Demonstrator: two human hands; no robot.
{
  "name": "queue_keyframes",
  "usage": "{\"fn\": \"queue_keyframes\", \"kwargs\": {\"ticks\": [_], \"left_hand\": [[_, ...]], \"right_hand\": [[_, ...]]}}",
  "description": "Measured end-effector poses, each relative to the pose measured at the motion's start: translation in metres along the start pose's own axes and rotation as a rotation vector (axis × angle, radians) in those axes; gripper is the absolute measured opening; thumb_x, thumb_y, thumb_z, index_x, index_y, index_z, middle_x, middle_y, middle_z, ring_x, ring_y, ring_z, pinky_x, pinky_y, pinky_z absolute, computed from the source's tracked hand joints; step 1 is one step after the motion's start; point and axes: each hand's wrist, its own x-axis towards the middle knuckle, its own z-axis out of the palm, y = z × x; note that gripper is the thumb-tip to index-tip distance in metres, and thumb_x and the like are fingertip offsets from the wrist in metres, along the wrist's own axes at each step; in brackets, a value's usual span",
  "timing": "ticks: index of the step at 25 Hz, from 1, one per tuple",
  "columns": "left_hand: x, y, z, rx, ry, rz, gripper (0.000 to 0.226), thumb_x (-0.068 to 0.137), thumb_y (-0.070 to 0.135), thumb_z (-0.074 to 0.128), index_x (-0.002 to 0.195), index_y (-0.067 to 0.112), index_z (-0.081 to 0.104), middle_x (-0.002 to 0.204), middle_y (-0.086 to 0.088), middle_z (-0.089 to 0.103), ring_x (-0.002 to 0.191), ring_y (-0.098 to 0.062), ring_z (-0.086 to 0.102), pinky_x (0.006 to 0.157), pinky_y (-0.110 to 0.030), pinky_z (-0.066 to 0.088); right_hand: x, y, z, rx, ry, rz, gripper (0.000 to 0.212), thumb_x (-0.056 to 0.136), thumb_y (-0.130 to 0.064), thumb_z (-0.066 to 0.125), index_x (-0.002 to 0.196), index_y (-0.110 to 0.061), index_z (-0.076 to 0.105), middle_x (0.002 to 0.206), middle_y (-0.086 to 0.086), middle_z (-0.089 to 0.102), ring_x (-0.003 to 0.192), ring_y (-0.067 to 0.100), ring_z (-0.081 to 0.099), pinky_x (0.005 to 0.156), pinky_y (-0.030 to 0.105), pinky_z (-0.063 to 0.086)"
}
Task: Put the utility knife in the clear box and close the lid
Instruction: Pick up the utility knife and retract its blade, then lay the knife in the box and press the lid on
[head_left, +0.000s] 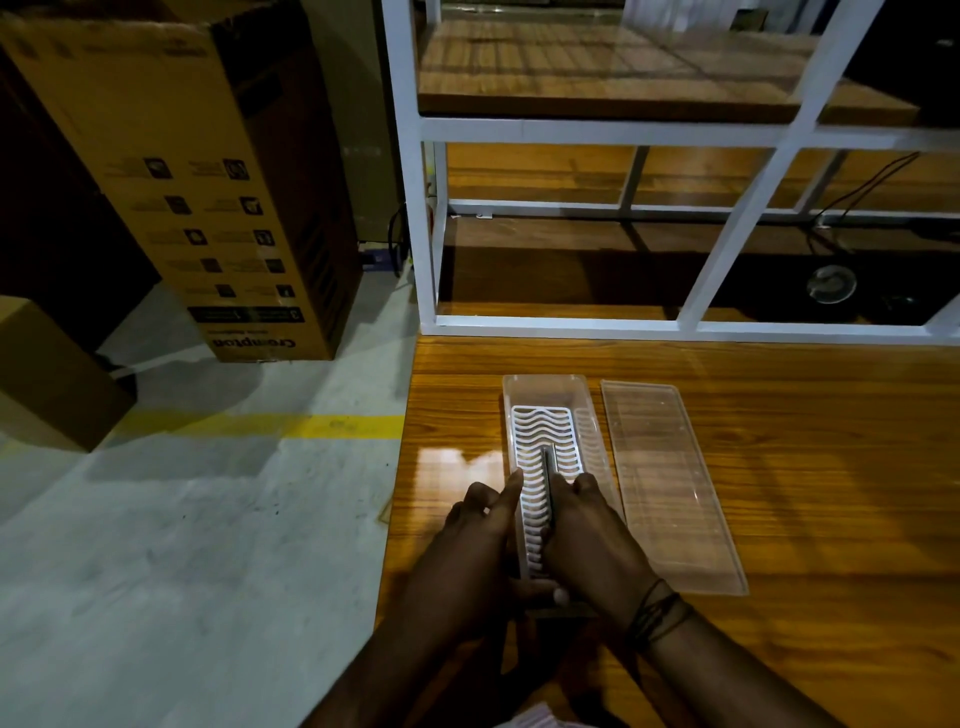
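On the glossy wood-grain tabletop (779, 467), near its left edge, stands the clear box (545, 389), a long rectangular container of translucent plastic. A white slotted insert (540, 431) with wavy ribs lines its floor. The utility knife (546, 478), slim, dark and metallic, lies lengthwise over the insert, inside the box. The right hand (592, 535) grasps the knife, fingers curled around its near portion. The left hand (483, 535) grips the box's left wall, thumb against the rim. The flat clear lid (670, 483), rectangular with rounded corners, lies on the table just beside the box's right wall.
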Motion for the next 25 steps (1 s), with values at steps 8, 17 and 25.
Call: {"fn": "queue_keyframes", "kwargs": {"ticks": [8, 17, 25], "left_hand": [[-0.001, 0.003, -0.002, -0.034, -0.057, 0.007, 0.136, 0.064, 0.061, 0.088, 0.160, 0.044, -0.007, 0.153, -0.004, 0.041, 0.136, -0.025, 0.048, 0.108, -0.041, 0.051], [-0.002, 0.001, 0.002, -0.045, -0.068, 0.016, 0.136, 0.065, 0.063, 0.086, 0.158, 0.049, -0.012, 0.150, -0.003, 0.047, 0.129, -0.023, 0.054, 0.104, -0.041, 0.053], [-0.003, 0.003, 0.001, -0.176, -0.057, 0.053, 0.137, 0.065, 0.056, 0.090, 0.152, 0.059, -0.016, 0.149, 0.007, 0.058, 0.125, -0.012, 0.062, 0.102, -0.034, 0.055]], "right_hand": [[0.012, 0.016, 0.032, -0.112, -0.102, 0.138, 0.071, 0.082, -0.038, 0.047, 0.149, -0.014, 0.038, 0.144, 0.014, 0.048, 0.113, 0.026, 0.061, 0.086, 0.031, 0.055], [-0.002, 0.001, -0.003, 0.012, 0.116, 0.011, 0.053, 0.087, -0.023, 0.064, 0.137, -0.007, 0.058, 0.127, 0.020, 0.059, 0.109, 0.041, 0.062, 0.090, 0.043, 0.058], [-0.013, 0.072, -0.040, -0.009, 0.160, 0.620, 0.079, 0.084, -0.059, 0.060, 0.147, -0.015, 0.041, 0.143, 0.019, 0.044, 0.129, 0.045, 0.043, 0.105, 0.054, 0.042]]}}
